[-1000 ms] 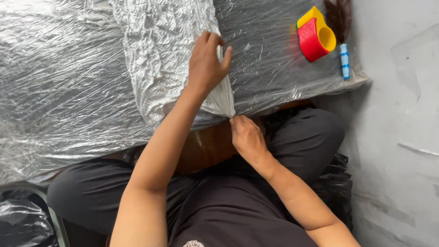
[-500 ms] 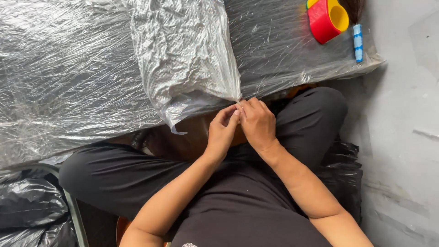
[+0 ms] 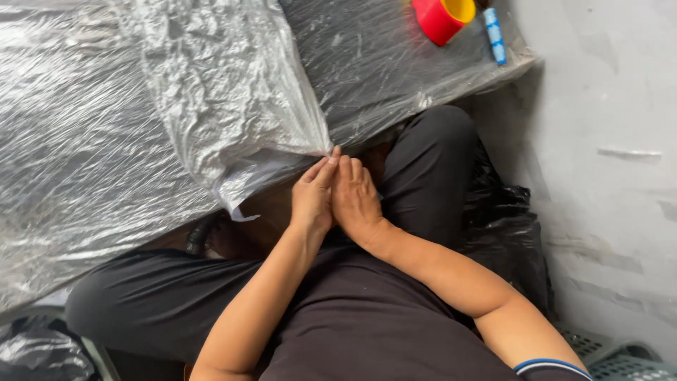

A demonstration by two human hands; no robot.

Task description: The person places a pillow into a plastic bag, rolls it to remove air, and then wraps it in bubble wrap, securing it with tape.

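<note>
Left hand (image 3: 312,201) and right hand (image 3: 355,200) meet at the clear plastic bag (image 3: 226,99)'s corner, fingers (image 3: 330,161) touching it, on the wrapped desk (image 3: 77,162).

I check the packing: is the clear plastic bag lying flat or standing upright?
Lying flat. The clear plastic bag spreads crumpled over the wrapped table; both hands meet at its near corner.

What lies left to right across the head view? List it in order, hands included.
Flat sheet of clear crinkled plastic film → bulging crumpled clear plastic bag → left hand → right hand → red and yellow tape roll → small blue and white stick → grey concrete floor.
</note>
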